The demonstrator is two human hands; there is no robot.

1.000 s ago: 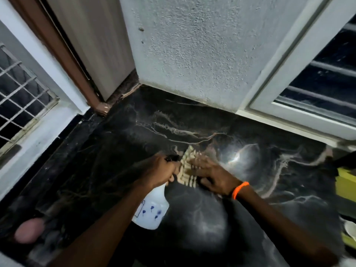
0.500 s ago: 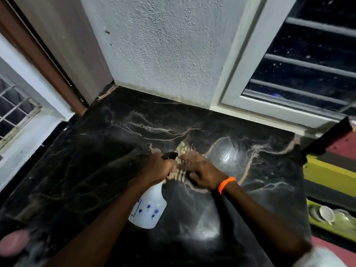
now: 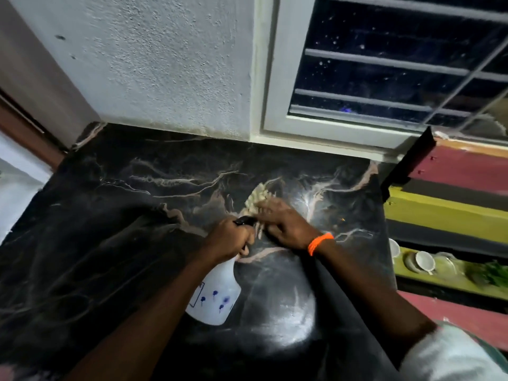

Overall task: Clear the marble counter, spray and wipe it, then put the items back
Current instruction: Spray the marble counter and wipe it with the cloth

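Dark marble counter (image 3: 115, 229) lies bare for wiping, so my left hand (image 3: 229, 237) grips the sprayer (image 3: 213, 295) ready while my right hand (image 3: 286, 225) presses flat-fingered on the cloth (image 3: 257, 200)

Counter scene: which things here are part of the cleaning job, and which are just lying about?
In use: marble counter, spray bottle gripped by left hand, pale cloth pressed under right hand.
Lying about: white cups, greens on the yellow ledge.

The counter (image 3: 137, 215) is black with pale veins; the spray bottle (image 3: 214, 298) is white with blue flowers; the wristband (image 3: 320, 243) is orange.
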